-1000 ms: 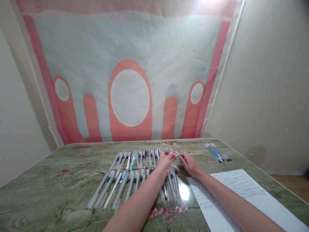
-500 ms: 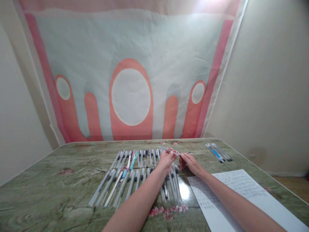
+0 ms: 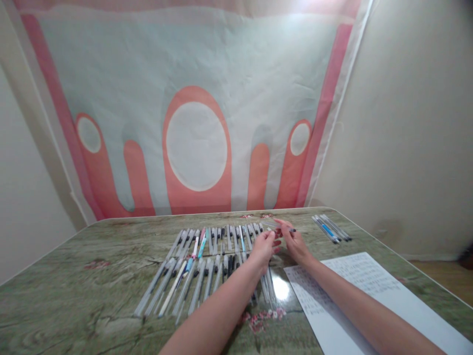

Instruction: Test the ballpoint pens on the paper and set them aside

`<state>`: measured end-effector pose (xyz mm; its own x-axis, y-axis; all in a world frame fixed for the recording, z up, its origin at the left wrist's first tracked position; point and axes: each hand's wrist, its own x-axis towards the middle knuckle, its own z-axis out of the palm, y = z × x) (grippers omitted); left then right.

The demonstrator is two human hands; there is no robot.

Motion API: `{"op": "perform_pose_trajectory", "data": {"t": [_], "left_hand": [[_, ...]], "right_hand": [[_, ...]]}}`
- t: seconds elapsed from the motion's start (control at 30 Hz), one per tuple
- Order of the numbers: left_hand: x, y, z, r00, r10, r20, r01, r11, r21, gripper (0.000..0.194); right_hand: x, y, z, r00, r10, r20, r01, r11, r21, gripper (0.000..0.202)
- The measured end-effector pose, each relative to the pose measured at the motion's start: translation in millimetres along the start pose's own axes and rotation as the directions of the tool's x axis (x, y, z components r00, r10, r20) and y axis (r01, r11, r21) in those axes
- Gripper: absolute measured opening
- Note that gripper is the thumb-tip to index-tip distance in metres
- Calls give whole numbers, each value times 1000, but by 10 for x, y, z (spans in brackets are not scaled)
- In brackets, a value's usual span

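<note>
My right hand [image 3: 292, 241] is closed around a slim clear pen [image 3: 271, 225]. The pen lies nearly level across the fingers, its dark end showing past them on the right. Close beside it, my left hand [image 3: 264, 248] has its thumb and fingers drawn together in a pinch. Whether anything sits in that pinch is too small to make out. Both hands hover over the right end of two rows of pens [image 3: 201, 281], mostly clear with dark parts. My left forearm hides part of the front row.
A sheet of handwritten paper [image 3: 369, 281] lies at the right, partly under my right forearm. Beyond it, several pens [image 3: 327, 229], one bright blue, lie together. The wood-patterned table [image 3: 92, 296] meets a printed cloth backdrop [image 3: 195, 143].
My left hand has shifted right and slightly down, off the pen's left part. My right hand has risen a little and now carries the pen. The view has moved slightly.
</note>
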<state>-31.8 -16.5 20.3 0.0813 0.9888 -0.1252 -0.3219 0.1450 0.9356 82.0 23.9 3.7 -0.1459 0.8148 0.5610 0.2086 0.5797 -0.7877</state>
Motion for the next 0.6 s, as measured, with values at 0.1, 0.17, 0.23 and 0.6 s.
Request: {"op": "perform_pose_trajectory", "data": {"t": [0.1, 0.17, 0.23, 0.6], "left_hand": [[-219, -26, 122, 978, 120, 173, -198, 800, 566, 23], [-422, -46, 220, 907, 65, 417, -386, 526, 758, 24], [-618, -72, 317, 883, -9, 470, -444, 313, 839, 37], [-668, -211, 291, 822, -119, 556, -558, 16, 829, 92]], "right_hand": [[69, 116, -100, 966, 112, -233, -107, 994, 32, 44], [109, 181, -186, 933, 132, -334, -127, 991, 37, 44], [135, 220, -264, 905, 125, -407, -138, 990, -3, 41], [190, 58, -468, 923, 182, -340, -208, 977, -44, 42]]}}
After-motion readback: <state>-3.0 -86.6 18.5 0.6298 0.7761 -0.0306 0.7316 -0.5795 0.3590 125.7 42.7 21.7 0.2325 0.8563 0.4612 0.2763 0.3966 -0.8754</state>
